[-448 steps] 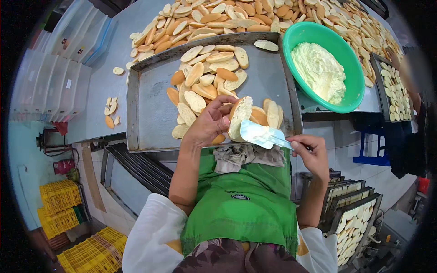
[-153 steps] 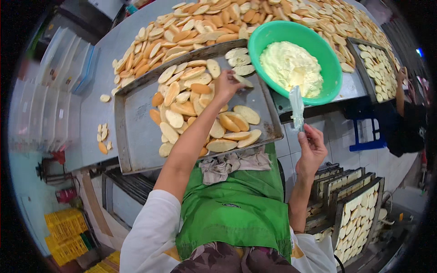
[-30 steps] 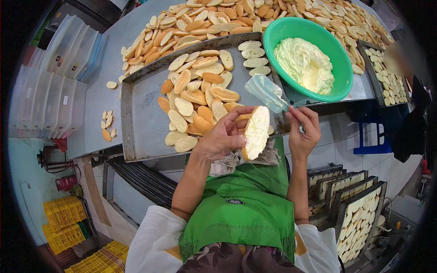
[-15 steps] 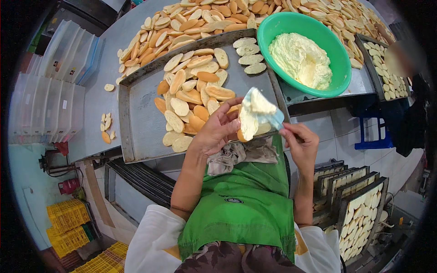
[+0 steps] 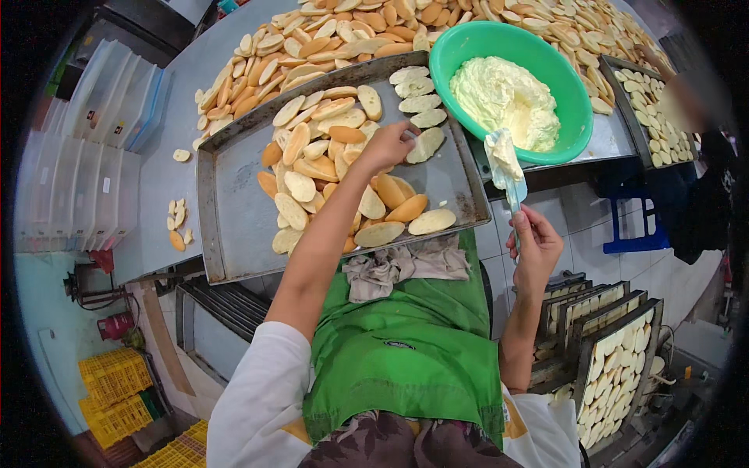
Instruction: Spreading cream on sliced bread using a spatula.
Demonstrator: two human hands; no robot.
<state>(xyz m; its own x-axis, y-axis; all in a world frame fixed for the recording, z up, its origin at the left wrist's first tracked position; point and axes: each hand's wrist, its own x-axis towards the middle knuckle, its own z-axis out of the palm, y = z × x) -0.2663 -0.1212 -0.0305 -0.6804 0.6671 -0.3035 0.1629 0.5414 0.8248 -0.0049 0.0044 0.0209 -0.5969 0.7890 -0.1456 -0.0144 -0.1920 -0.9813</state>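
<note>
My left hand (image 5: 390, 146) reaches over a metal tray (image 5: 222, 210), its bent fingers closed at the edge of a cream-coated bread slice (image 5: 426, 146). That slice is just below a short row of coated slices (image 5: 420, 103) along the tray's right side. Plain oval bread slices (image 5: 299, 186) are heaped in the middle of the tray. My right hand (image 5: 538, 243) grips a light blue spatula (image 5: 515, 191) with pale cream on its blade. The blade is up beside the near rim of a green bowl (image 5: 581, 144) holding a mound of cream (image 5: 507, 93).
A large pile of bread slices (image 5: 351, 35) covers the table behind the tray. Another filled tray (image 5: 651, 117) is at the right, by a person. Racked trays (image 5: 616, 366) stand lower right, clear plastic boxes (image 5: 86, 187) at left, and a blue stool (image 5: 636, 226) beyond the table.
My left hand has moved forward and away from the spatula, carrying the coated slice to the row. My right hand has drawn right and down slightly, turning the spatula blade upward beside the bowl.
</note>
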